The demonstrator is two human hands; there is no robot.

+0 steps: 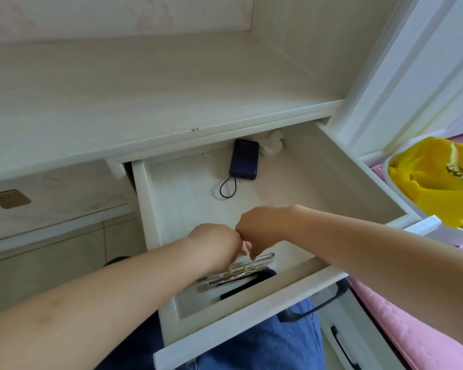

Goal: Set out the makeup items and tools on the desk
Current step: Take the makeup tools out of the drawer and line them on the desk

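The left hand [214, 244] reaches down into the open drawer [254, 303], fingers curled onto a clear makeup tube [254, 259] lying atop flat packets [238, 279] just beneath it. Touching its right side, the right hand [262, 228] pinches the same tube. Beyond both hands lies a dark power bank [244, 159], under the bench [145, 102] edge.

My left hand [214, 243] and right hand [262, 227], knuckles touching, reach down into the open drawer [254, 309] below the counter [145, 102]. My fingers curl onto a clear tube [262, 259] lying on flat packets [238, 277] at the drawer's front. A dark power bank [244, 159] lies at the back; a yellow bag [439, 177] sits at right.
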